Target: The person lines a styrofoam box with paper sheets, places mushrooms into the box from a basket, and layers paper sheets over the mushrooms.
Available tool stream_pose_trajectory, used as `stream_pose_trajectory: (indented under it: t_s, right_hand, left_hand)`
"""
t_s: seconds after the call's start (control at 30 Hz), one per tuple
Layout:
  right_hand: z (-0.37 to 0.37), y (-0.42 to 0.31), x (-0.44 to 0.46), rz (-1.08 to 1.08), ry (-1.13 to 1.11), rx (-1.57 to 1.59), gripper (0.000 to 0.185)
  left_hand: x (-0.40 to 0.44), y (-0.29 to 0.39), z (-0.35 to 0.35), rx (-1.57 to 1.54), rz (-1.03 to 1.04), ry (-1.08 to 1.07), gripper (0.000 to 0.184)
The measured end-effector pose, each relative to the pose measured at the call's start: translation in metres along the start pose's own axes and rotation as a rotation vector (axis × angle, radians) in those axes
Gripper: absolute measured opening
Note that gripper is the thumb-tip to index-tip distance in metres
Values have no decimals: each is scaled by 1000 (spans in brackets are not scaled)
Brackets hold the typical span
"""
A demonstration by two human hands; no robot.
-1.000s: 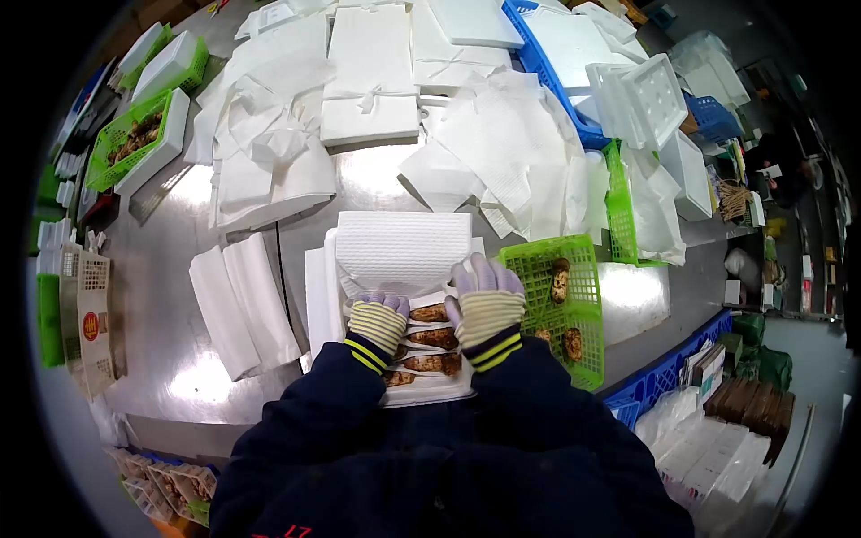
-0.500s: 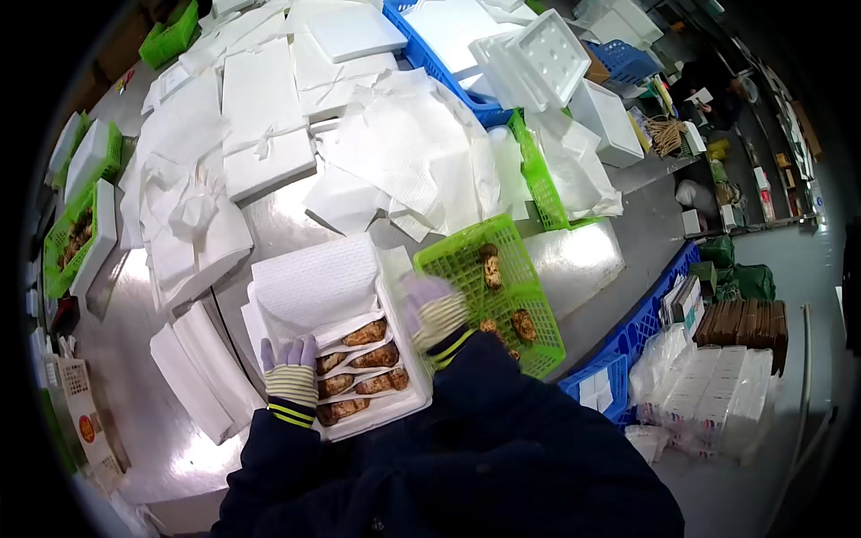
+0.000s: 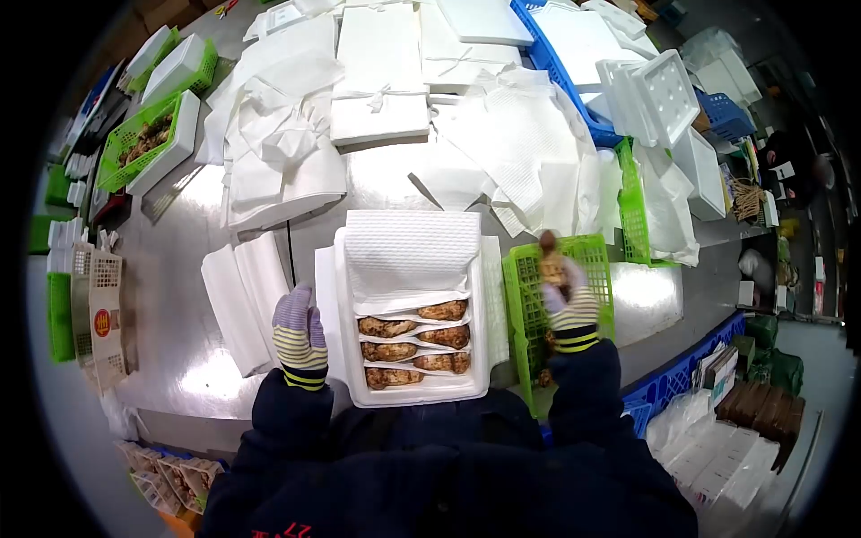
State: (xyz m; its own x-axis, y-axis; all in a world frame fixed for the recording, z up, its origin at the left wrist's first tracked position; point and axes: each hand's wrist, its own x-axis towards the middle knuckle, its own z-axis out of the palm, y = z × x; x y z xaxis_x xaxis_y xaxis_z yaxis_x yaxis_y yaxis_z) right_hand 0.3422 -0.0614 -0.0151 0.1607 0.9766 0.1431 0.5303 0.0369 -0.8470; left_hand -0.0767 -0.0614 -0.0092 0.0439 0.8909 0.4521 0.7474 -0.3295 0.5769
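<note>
so the right hand [image 3: 575, 309]'s got one mushroom [image 3: 551, 264] gripped above a green basket [image 3: 518, 300], six others [image 3: 446, 337] sit in one white box [image 3: 426, 396], and the left hand [image 3: 300, 334]'s just empty beside it

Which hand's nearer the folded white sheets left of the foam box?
Left. Left hand is at the right edge of the folded white sheets, contact unclear; right hand is farther off, over the green basket, holding a mushroom.

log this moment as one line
right hand: holds mushroom over green basket | left hand: open, beside white box | white box: six mushrooms showing, two columns
</note>
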Motion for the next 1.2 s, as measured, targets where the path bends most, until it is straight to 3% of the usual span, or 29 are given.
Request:
stream_pose_trajectory:
  t_s: [0.03, 0.07, 0.13, 0.17, 0.2, 0.27, 0.33, 0.4, 0.5, 0.53, 0.6, 0.67, 0.7, 0.77, 0.83, 0.87, 0.93, 0.97, 1.1, 1.2]
  right_hand:
    - [6, -48, 9, -20, -237, -221, 49]
    - [25, -78, 20, -11, -477, -107, 45]
    - [70, -119, 25, -171, -742, -459, 42]
    - [99, -97, 17, -380, -634, -348, 40]
    - [119, -101, 21, -353, -770, -477, 41]
    - [155, -92, 22, -429, -743, -604, 43]
    - [162, -84, 21, -506, -750, -604, 42]
    - [159, -80, 22, -408, -846, -504, 42]
    - [145, -74, 29, -515, -776, -354, 41]
    - [134, -70, 30, -388, -807, -339, 37]
    - [113, -83, 34, -199, -468, -344, 33]
    - [93, -92, 40, -236, -129, -386, 40]
    - [97, -81, 44, -149, -89, -371, 54]
    - [103, -76, 56, -28, -132, -383, 62]
    - [113, -67, 63, 141, -190, -301, 71]
    - [124, -41, 62, 102, -121, -195, 49]
    - [114, -49, 63, 90, -192, -73, 28]
    - [105, -65, 57, 81, -194, 8, 15]
    - [73, -64, 25, -190, -415, -46, 13]
    - [65, -54, 18, -250, -537, -61, 28]
  left_hand:
    - [3, 3, 2, 0, -1, 0, 32]
    - [7, 10, 7, 25, 19, 6, 32]
    - [16, 21, 19, 6, 82, 27, 32]
    - [21, 23, 21, 45, 122, 2, 33]
    - [25, 26, 23, 87, 159, -26, 34]
    - [28, 26, 25, 56, 114, -84, 35]
    - [17, 17, 35, 237, 180, -145, 34]
    - [11, 16, 44, 298, 272, -230, 36]
    - [12, 17, 52, 406, 293, -474, 39]
    - [10, 13, 54, 403, 290, -474, 39]
    - [5, 7, 57, 484, 344, -560, 36]
    - [6, 9, 58, 467, 344, -532, 35]
    - [9, 13, 56, 398, 312, -478, 38]
    - [19, 18, 52, 329, 289, -431, 41]
    - [34, 15, 51, 189, 117, -193, 45]
    - [41, 2, 51, 32, 77, -145, 56]
    - [44, -16, 56, -177, -109, -113, 74]
    - [43, -28, 59, -249, -199, -148, 94]
    - [48, -42, 57, -316, -270, -318, 102]
    - [31, -59, 68, -352, -209, -408, 79]
